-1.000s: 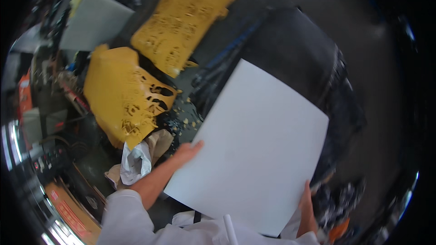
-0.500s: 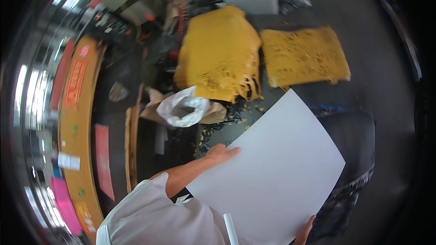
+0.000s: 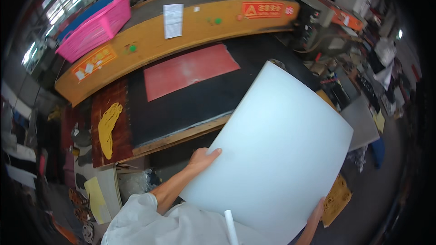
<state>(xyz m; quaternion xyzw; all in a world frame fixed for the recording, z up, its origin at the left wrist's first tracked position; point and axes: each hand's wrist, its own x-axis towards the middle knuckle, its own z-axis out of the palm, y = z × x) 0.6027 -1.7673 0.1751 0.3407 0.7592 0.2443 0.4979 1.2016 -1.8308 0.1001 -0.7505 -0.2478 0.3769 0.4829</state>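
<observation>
A large white sheet (image 3: 277, 154), smooth and stiff-looking, fills the space in front of me, held tilted. My left hand (image 3: 204, 159) is closed on its left edge, thumb on top and the other fingers mostly hidden. On the lower right edge, my right hand (image 3: 318, 211) grips the same sheet, fingers mostly out of sight underneath. Beyond the far left side of the sheet is a black machine bed (image 3: 190, 118), with a red sheet (image 3: 190, 70) lying flat on it.
A yellow-orange beam (image 3: 150, 34) spans the machine, with a pink basket (image 3: 97, 27) on top at the left. Yellow cut material (image 3: 109, 129) lies on a reddish-brown board (image 3: 120, 124). Yellow perforated material (image 3: 337, 199) shows beyond my right hand. A grey panel (image 3: 361, 124) stands to the right.
My view has swung left from the yellow stacks on the floor to face the machine. Both hands still hold the white sheet, which has turned along with me.
</observation>
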